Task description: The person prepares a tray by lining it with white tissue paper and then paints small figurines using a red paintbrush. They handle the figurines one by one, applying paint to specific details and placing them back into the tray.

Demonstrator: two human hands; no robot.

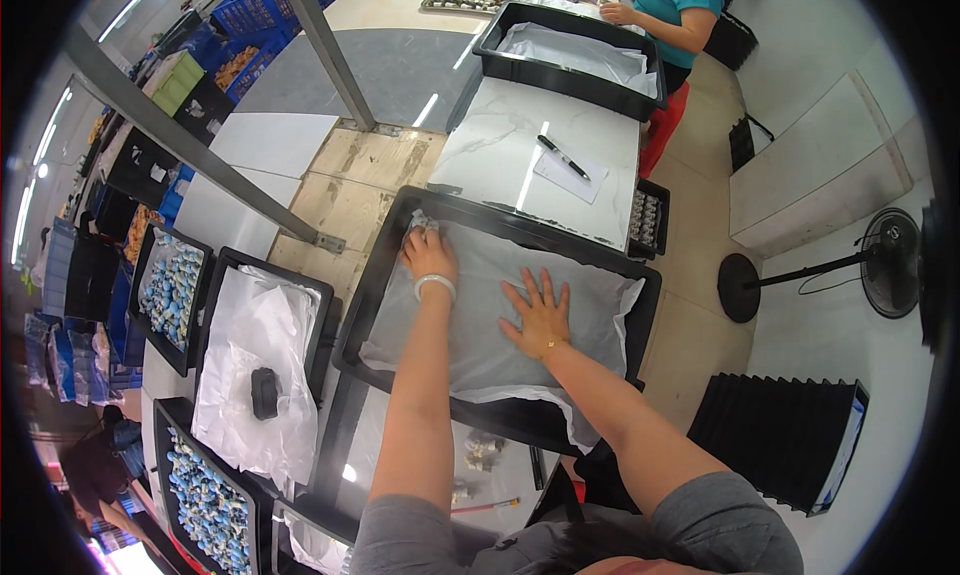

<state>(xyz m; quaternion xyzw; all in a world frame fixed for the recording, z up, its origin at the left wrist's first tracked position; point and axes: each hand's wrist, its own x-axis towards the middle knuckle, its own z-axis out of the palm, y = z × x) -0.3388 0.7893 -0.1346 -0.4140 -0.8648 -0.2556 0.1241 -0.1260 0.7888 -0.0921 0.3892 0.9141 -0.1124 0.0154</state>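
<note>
You've got left hand (pixel 432 259) at 10 o'clock in tray (pixel 642 320), grip unclear; right hand (pixel 541 324) at 3, fingers wide on paper (pixel 480 340).

A glossy white tabletop with grey marble veining (pixel 490 125) spans the upper centre of the frame, its near edge chipped and dark. On it lie a small white rectangular paper (pixel 562 179), crossed by a slim black pen (pixel 563 157), and, higher up, a long black rectangular plastic tray (pixel 560 85). To the left, pale brown wooden boards (pixel 345 190) carry a grey metal post (pixel 335 50). A larger black rectangular plastic tray (pixel 540 240) fills the centre; its underside is hidden.
</note>
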